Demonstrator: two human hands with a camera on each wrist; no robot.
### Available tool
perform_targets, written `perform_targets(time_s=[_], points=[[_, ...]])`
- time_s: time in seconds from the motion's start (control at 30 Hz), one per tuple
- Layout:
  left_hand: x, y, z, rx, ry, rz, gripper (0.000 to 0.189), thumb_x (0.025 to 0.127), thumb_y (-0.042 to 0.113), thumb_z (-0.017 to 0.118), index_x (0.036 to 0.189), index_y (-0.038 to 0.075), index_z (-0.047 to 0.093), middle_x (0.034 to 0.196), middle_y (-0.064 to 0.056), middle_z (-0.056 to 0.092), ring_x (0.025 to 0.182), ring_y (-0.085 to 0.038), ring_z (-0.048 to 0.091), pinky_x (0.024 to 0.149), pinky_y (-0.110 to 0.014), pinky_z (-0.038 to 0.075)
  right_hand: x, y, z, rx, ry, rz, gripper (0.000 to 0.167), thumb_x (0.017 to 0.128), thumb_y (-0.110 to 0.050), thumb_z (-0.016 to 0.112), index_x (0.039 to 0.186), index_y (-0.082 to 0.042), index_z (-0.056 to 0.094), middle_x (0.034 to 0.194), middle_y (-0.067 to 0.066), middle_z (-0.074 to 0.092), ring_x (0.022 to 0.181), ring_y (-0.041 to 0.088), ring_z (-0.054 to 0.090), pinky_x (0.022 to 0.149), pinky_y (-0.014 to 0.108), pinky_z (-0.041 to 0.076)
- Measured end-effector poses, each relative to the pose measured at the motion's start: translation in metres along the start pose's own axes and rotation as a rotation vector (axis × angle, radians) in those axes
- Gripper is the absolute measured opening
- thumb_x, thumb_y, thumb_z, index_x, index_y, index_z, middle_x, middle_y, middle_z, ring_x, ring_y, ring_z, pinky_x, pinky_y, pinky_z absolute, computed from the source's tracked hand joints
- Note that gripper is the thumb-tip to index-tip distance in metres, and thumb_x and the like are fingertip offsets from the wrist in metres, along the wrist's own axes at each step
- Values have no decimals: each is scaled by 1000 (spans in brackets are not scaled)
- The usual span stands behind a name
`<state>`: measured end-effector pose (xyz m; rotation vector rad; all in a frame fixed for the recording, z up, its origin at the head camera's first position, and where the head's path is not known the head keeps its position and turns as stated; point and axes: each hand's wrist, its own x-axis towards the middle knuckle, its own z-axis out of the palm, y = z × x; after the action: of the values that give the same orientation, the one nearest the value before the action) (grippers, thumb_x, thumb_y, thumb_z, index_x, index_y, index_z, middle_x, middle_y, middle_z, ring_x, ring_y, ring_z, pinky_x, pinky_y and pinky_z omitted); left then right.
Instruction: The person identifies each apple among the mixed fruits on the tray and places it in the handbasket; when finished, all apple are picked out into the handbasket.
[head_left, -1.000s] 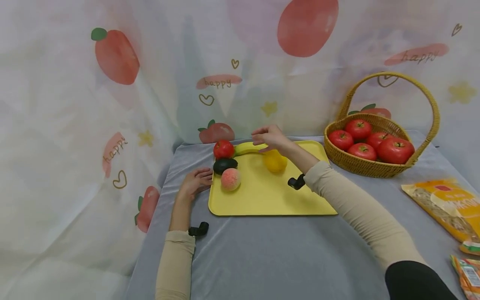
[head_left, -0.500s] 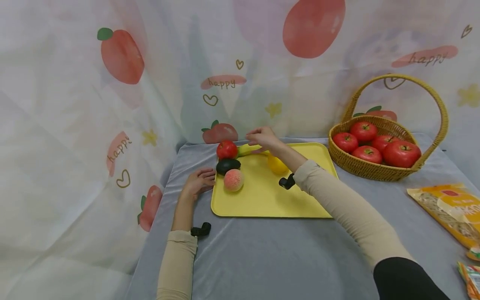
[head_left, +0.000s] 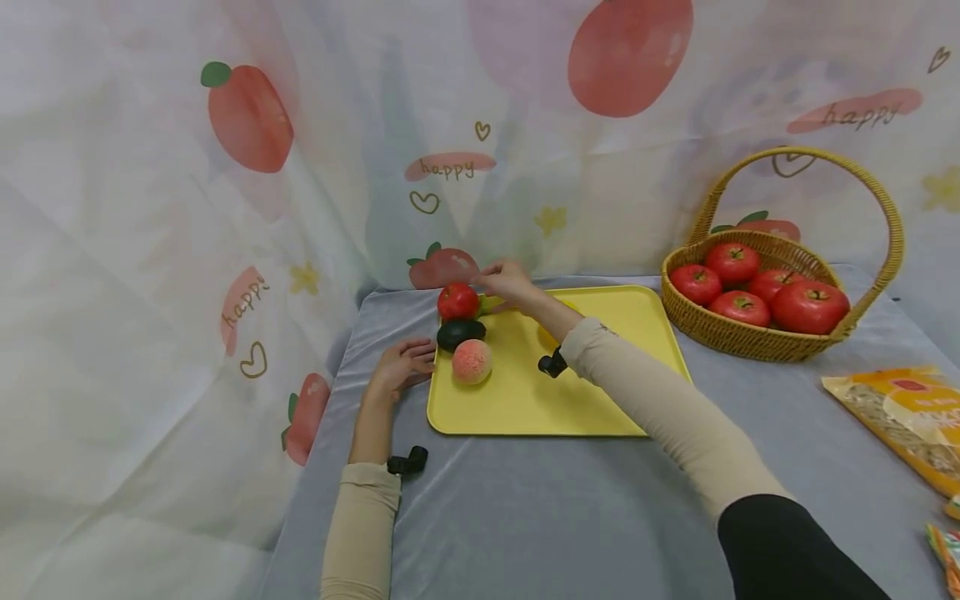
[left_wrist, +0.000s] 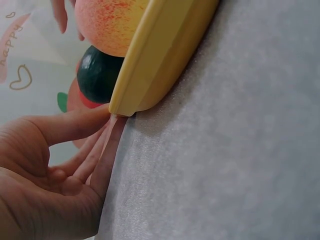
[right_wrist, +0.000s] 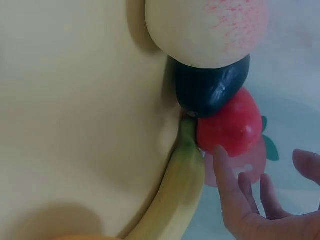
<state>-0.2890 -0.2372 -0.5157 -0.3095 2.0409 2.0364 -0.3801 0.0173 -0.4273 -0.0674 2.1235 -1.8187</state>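
A yellow tray (head_left: 585,412) carries a peach (head_left: 472,362), a dark green avocado (head_left: 461,335) and a red apple-like fruit (head_left: 458,302) in a row along its left side. From that red fruit a banana (right_wrist: 175,195) runs along the far rim. My left hand (head_left: 402,364) pinches the tray's left rim, thumb above and fingers below; the rim hides the fingertips. My right hand (head_left: 510,283) hovers over the banana with fingers spread loosely, holding nothing. One fingertip reaches right at the red fruit in the right wrist view. Behind the right forearm, a yellow fruit (head_left: 547,338) is mostly hidden.
A wicker basket (head_left: 750,343) with several red tomatoes stands right of the tray. Farther right lie an orange food packet (head_left: 900,421) and part of another packet (head_left: 947,550). A printed cloth backdrop (head_left: 525,167) rises behind the grey-covered table (head_left: 525,517).
My right hand has moved left along the banana to the red fruit, and its forearm now covers most of the yellow fruit. The left hand stays at the tray's rim.
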Motion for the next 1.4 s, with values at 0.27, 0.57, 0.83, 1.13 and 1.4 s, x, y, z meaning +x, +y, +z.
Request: perform_targets(time_s=[0.27,0.57,0.83,1.13,1.4], points=[[2,-3,-1,-18,-20,4,62,90,-13,69,148,1,51,146,-17,59,133,-31,60,101,-44,56,10,7,20,-117,44,-10,46,97,-27,75,132,0,63,134,19,58,126,41,57,93,61,56],[1,1,-2,-16,-19,0,62,90,-14,68,148,1,52,147,-17,59,134,-31,59,101,-44,55,21,9,42,-242,153,-20,41,93,-35,80,121,-5,70,124,14,66,110,31,65,81,52,62],[1,1,-2,-38,-6,-2,60,90,-14,68,146,2,54,143,-15,62,132,-29,61,97,-41,58,27,13,50,-379,218,-88,46,92,-34,79,127,-6,70,125,12,69,111,29,65,89,41,60],[2,1,1,-38,-9,-9,62,89,-16,68,147,1,53,145,-16,60,133,-30,60,99,-43,56,24,16,51,-359,275,-110,41,90,-30,81,122,-5,71,119,12,70,107,29,65,94,41,58],[2,0,-1,-40,6,-10,63,89,-18,65,147,1,52,146,-17,60,133,-30,60,94,-39,59,22,16,50,-272,299,-110,39,91,-27,82,122,-6,73,119,11,72,108,28,66,94,41,59]])
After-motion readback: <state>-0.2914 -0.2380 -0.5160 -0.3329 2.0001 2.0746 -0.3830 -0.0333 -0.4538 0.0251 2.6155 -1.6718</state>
